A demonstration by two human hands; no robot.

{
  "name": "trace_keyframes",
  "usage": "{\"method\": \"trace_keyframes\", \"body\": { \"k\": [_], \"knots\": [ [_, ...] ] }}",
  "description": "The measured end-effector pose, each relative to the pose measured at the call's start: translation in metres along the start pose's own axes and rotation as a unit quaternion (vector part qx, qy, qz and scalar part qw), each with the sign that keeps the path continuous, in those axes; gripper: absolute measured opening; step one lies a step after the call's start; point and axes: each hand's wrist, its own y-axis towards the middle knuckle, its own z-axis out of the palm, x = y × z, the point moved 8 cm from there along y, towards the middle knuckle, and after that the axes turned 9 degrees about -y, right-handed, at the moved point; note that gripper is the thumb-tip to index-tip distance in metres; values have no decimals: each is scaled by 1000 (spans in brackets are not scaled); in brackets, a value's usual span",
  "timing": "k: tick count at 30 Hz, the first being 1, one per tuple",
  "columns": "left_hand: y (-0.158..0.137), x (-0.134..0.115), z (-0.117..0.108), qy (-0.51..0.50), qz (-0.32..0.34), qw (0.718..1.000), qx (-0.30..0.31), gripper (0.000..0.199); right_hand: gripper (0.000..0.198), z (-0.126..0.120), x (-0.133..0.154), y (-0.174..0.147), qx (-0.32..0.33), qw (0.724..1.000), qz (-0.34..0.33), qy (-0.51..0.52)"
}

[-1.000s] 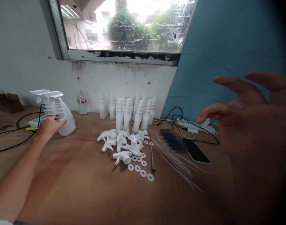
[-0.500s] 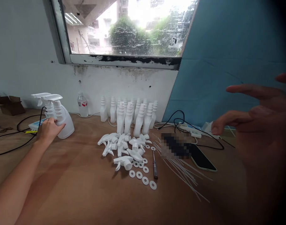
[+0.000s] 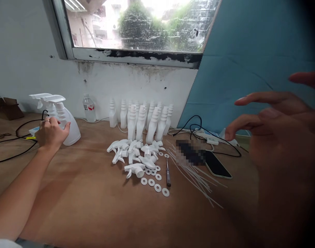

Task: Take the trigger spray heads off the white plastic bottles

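Note:
On the left of the table stand two white spray bottles, both with trigger heads on; the front spray bottle (image 3: 71,129) is nearer the middle. My left hand (image 3: 51,132) is close against them, thumb stretched away from the fingers, fingertips partly hidden; it looks open. Raised at the right edge, my right hand (image 3: 278,127) is open with fingers apart and nothing in it. Loose white trigger heads (image 3: 134,168) lie mid-table, beside white ring washers (image 3: 158,187) and a screwdriver (image 3: 168,175). Several headless white bottles (image 3: 132,125) stand in rows behind.
Thin white tubes (image 3: 199,182) lie right of the screwdriver, near a phone (image 3: 218,165) and a pixelated patch. Black cables (image 3: 25,148) run along both sides. A clear labelled bottle (image 3: 89,110) stands by the wall; a cardboard box (image 3: 9,108) sits far left.
The view has tilted slightly down. My left hand has shifted up a little at the spray bottles, its thumb lifting. My right hand has come slightly further left into view.

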Motion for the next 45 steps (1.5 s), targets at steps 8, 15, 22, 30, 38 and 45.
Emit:
{"method": "trace_keyframes", "body": {
  "k": [8,15,22,30,38,45],
  "knots": [
    [-22,-52,17,4,106,993,56,40,11,63,-15,-32,415,898,-9,-145],
    [-45,-72,58,-26,143,979,142,30,19,74,-26,-47,492,839,-59,-224],
    [-66,-98,60,-83,193,963,170,29,16,89,-45,-87,621,749,-46,-227],
    [-127,-172,21,-344,397,820,228,19,10,116,-73,-175,729,638,-19,-249],
    [-201,-214,-4,-392,513,705,292,52,11,111,-84,-193,728,615,-2,-303],
    [-209,-214,7,-418,495,721,245,30,12,117,-82,-185,680,708,67,-180]
  ]
}}
